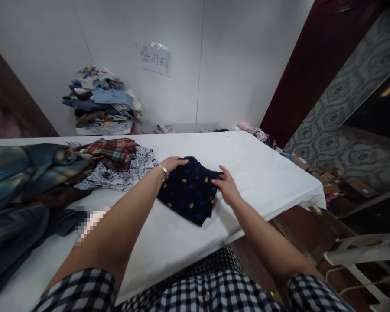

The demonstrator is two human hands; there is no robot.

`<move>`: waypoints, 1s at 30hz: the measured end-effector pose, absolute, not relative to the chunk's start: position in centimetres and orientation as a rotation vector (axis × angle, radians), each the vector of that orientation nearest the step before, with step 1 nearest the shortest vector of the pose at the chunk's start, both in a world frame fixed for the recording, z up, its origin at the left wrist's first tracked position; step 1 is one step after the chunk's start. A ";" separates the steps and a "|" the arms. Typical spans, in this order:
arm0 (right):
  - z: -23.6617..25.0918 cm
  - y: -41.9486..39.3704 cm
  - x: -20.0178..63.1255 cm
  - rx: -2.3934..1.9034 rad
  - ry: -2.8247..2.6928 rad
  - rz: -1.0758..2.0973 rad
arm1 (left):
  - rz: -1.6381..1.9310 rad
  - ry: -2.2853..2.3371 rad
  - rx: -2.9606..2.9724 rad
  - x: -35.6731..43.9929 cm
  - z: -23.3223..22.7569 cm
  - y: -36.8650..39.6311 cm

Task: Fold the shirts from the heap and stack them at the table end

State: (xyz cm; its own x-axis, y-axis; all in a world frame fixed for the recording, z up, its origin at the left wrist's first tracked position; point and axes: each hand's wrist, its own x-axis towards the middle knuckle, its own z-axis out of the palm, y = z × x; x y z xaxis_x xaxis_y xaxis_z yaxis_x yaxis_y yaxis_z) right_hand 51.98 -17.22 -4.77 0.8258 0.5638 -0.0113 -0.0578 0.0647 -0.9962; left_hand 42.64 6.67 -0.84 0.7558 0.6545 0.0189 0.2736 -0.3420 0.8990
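Navy fabric dotted with blue and yellow spots, a folded garment (189,190), lies at the centre of the frame on the white worktop (263,173). The left hand (173,164) rests on its upper left edge, fingers (182,161) stretched flat and pressing down on the cloth rather than pinching it; a silver bangle (164,170) circles that wrist. The right hand (226,186) sits at the garment's right edge, its fingers loosely curled with the tips touching the fabric, and whether they pinch the edge cannot be told.

Just left of the garment lies a white printed cloth (123,173), with a red plaid shirt (113,151) on top of it. Further left, a heap of dark blue clothes (22,186) covers the left side of the worktop. In the upper left of the frame, a tall pile of folded clothes (102,102) stands against the wall, and a paper note (156,58) is stuck to the wall near it. At the lower right, a white ironing board frame (367,251) shows.
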 end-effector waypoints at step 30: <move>-7.4 -21.9 51.9 -1.681 -0.551 0.695 | 0.438 1.017 1.701 29.5 -6.2 -2.2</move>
